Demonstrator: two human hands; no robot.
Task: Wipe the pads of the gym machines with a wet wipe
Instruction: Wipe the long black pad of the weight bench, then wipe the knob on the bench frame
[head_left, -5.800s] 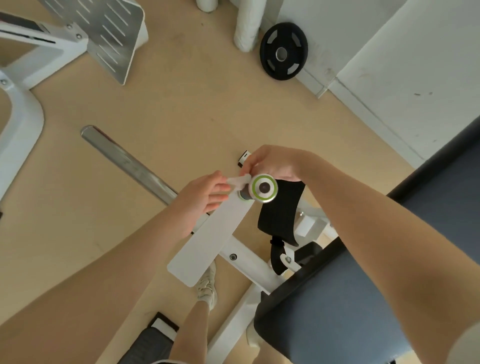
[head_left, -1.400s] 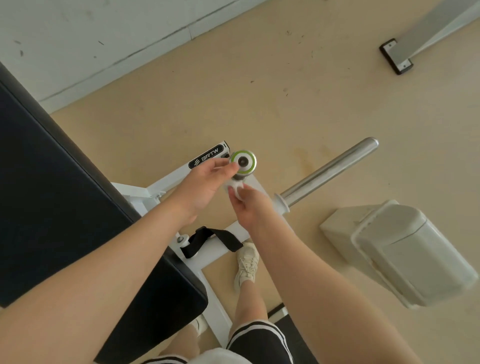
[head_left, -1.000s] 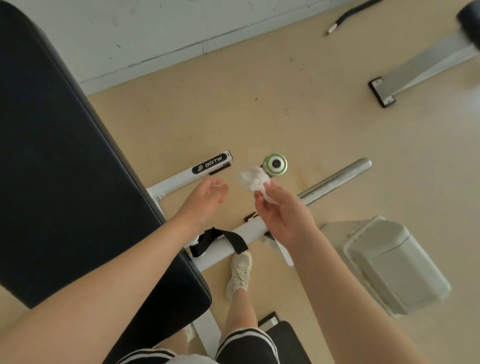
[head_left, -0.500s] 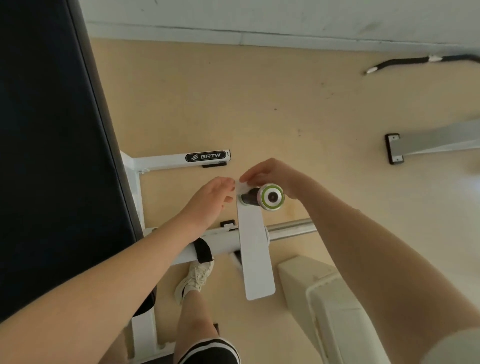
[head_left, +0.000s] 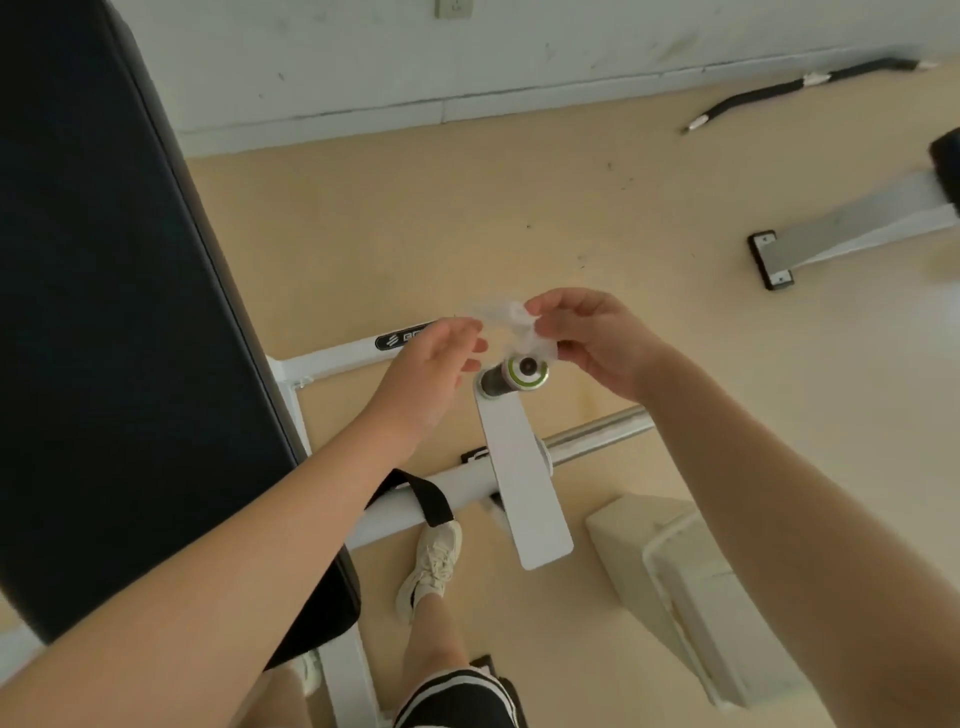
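A crumpled white wet wipe (head_left: 511, 321) is held in the air just above the machine's handle, whose end cap is ringed in green (head_left: 527, 370). My right hand (head_left: 592, 340) pinches the wipe's right side. My left hand (head_left: 434, 371) is at the wipe's left edge with its fingers loosely bent; whether they pinch it is too blurred to tell. The handle sticks out of a white lever arm (head_left: 522, 478). The large black back pad (head_left: 104, 322) of the machine fills the left side, apart from both hands.
The white machine frame (head_left: 332, 358) and a chrome bar (head_left: 597, 434) lie below my hands. A cream plastic housing (head_left: 691, 587) stands at the lower right. Another machine's foot (head_left: 774, 260) and a black cable (head_left: 779, 93) lie on the beige floor by the wall. My shoe (head_left: 431, 566) is beneath.
Both hands have lifted off the green-ringed handle and now hold the wipe just above it. The view has tilted up, showing more of the wall.
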